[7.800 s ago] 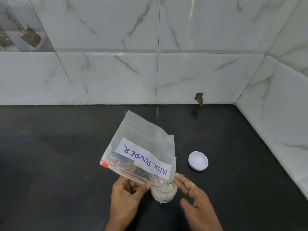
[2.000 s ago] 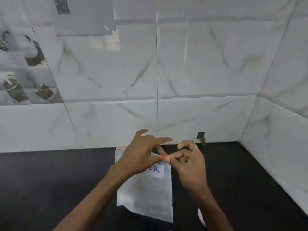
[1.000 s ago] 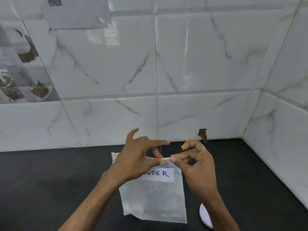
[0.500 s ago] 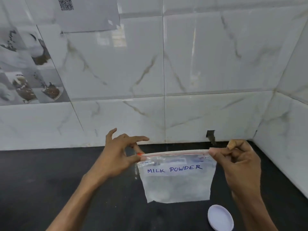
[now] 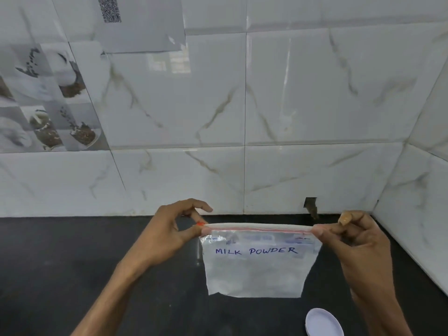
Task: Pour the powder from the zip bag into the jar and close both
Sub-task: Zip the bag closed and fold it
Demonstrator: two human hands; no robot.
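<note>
On my feed the left fingertips point(image 5: 205, 231) pinch one end of the zip strip point(image 5: 259, 229), thumb against forefinger, with the other fingers fanned loosely above. The right fingertips point(image 5: 318, 231) pinch the opposite end, the remaining fingers curled in. So the left hand point(image 5: 167, 232) and the right hand point(image 5: 356, 241) both grip the zip bag point(image 5: 257, 270). It hangs upright between them above the black counter point(image 5: 72, 251), its MILK POWDER label point(image 5: 255, 251) facing me and reading level.

The strip's long axis runs straight across from one hand to the other, pulled taut, and it looks pressed flat along its length (I'd judge the seal run, though I can't confirm that from here). The bag looks nearly empty. The white lid point(image 5: 323, 323) lies on the counter below the right wrist, so the right hand is much the nearer to it. The jar is out of my view, so I cannot say which way it lies.

A second ago both pinches sat close together near the strip's middle; now they stand at its two ends. Further back the bag was tilted mouth-down over the jar; now it hangs mouth-up.
</note>
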